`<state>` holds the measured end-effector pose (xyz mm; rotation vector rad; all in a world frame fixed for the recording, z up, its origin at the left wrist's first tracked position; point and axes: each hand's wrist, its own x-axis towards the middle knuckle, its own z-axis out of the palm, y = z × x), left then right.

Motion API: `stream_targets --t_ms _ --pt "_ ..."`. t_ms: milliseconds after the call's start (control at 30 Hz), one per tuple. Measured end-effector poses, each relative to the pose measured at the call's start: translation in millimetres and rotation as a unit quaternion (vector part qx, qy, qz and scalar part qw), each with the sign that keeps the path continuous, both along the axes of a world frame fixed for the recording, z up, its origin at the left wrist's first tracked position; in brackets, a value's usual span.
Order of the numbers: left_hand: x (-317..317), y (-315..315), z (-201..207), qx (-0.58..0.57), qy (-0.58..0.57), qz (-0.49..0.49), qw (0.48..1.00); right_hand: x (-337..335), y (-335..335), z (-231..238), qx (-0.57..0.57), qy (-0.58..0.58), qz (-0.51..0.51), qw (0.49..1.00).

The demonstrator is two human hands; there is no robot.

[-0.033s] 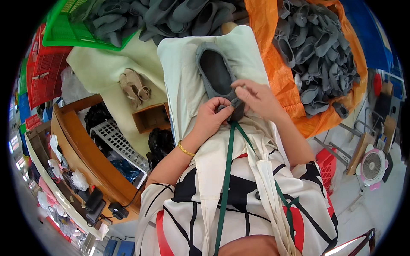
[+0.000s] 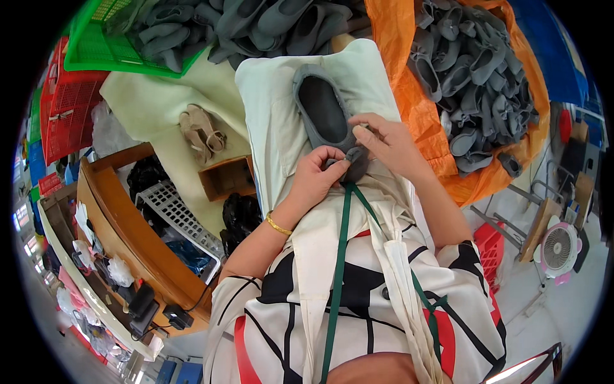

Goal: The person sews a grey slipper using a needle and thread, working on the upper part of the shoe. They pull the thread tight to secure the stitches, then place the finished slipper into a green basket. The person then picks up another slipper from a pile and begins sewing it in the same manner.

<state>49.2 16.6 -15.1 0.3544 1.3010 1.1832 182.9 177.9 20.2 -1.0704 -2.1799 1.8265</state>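
A dark grey slip-on shoe [image 2: 323, 112] lies toe-away on a pale cloth-covered pad [image 2: 268, 80] in front of me. By its near end, a rounded grey piece [image 2: 358, 164] sits between my hands, perhaps part of a second shoe. My left hand [image 2: 316, 174] pinches the edge of this grey piece between thumb and fingers. At the shoe's near right rim is my right hand [image 2: 391, 147], thumb and forefinger drawn close together. Anything thin between those fingertips is too small to make out.
Grey shoes [image 2: 281, 19] are heaped at the back, beside a green basket [image 2: 102, 45]. An orange sack [image 2: 400, 83] of more shoes stands at the right. Leftward are beige sandals [image 2: 203, 133], a small wooden box [image 2: 227, 178] and a white plastic basket [image 2: 182, 211].
My right hand has shifted slightly up and away from the grey piece, leaving more of it showing. My left hand stays in place.
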Motion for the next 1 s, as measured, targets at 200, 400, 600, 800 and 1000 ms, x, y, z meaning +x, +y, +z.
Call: stream_targets --t_ms 200,400,600,800,1000 --pt "-10.9 2.5 17.5 -0.007 -0.048 0.030 0.998 -18.1 2.4 -28.8 0.286 0.019 0.158 0.945" --pt "-41.6 -1.4 34.6 -0.004 0.044 -0.008 0.999 -25.1 -23.3 -31.6 -0.100 -0.007 -0.016 0.995" --pt "-30.9 -9.9 22.8 -0.015 0.084 -0.007 0.996 -9.7 -32.6 -11.0 0.059 0.125 -0.018 0.990" --pt "-22.8 -10.2 21.9 0.014 0.180 -0.040 0.983 -20.4 -42.5 -8.9 0.370 0.200 0.066 0.905" --pt "-20.1 -15.8 15.5 0.085 0.267 -0.087 0.956 -22.9 -40.4 31.4 0.350 0.329 -0.010 0.877"
